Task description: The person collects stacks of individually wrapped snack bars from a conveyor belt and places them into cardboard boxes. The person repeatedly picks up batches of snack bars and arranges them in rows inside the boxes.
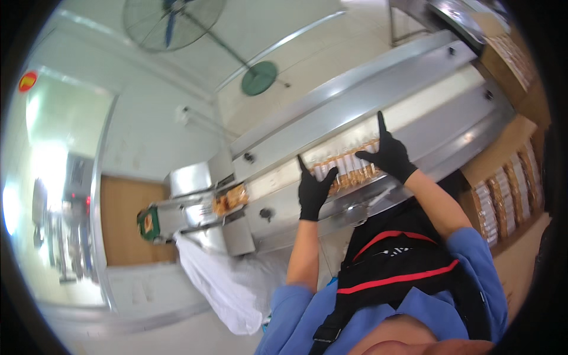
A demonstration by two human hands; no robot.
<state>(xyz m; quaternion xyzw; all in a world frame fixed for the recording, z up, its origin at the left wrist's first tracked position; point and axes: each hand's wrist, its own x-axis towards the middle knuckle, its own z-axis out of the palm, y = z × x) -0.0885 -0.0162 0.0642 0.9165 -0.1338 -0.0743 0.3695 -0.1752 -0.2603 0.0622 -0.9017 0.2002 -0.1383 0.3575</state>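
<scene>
Packets, clear-wrapped, orange-brown and white, rowed between hands spread wide, any hold unclear.

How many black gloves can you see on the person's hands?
2: one on the left hand, one on the right hand, at opposite ends of the row of wrapped packets. Neither is hidden.
</scene>
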